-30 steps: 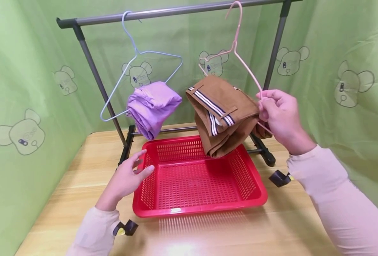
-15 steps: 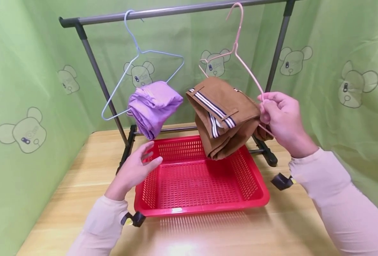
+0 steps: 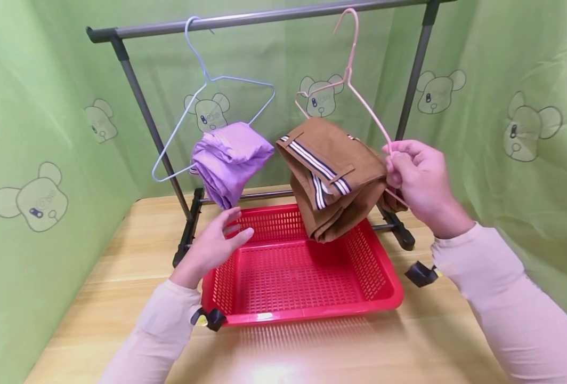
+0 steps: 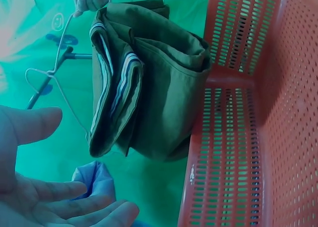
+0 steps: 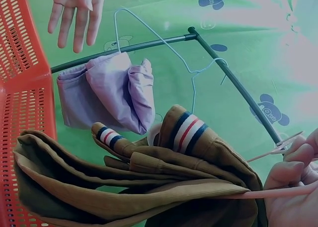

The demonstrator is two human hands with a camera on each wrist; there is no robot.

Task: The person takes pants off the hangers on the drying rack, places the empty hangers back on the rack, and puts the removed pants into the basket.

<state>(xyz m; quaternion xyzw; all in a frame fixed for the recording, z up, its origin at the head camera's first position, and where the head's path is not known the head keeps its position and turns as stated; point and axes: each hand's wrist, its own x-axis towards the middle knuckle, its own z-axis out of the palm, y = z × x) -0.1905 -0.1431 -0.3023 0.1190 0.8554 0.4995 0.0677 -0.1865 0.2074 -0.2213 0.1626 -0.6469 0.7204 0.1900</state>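
Note:
My right hand [image 3: 420, 184] pinches the right side of a pink wire hanger [image 3: 367, 106], at its lower corner. Folded brown trousers [image 3: 336, 154] with a striped waistband drape over its bottom bar, partly above the basket. The hanger's hook overlaps the rail in the head view. My left hand [image 3: 213, 242], fingers spread and holding nothing, is over the basket's left rim; the left wrist view has its fingers [image 4: 54, 189] below the trousers. A folded lilac garment [image 3: 233, 154] hangs on a blue hanger [image 3: 178, 125], hooked over the rail [image 3: 264, 17].
The red plastic basket [image 3: 293, 314] stands on the wooden table [image 3: 106, 314] beneath the garments. Behind it, the rack's dark feet [image 3: 401, 232] rest on the table. Green curtains [image 3: 39, 133] with bear prints enclose the back and both sides.
My left hand has moved right and away from me, from beside the basket's left rim to over it. The pink hanger with the trousers has dipped slightly; my right hand keeps its grip.

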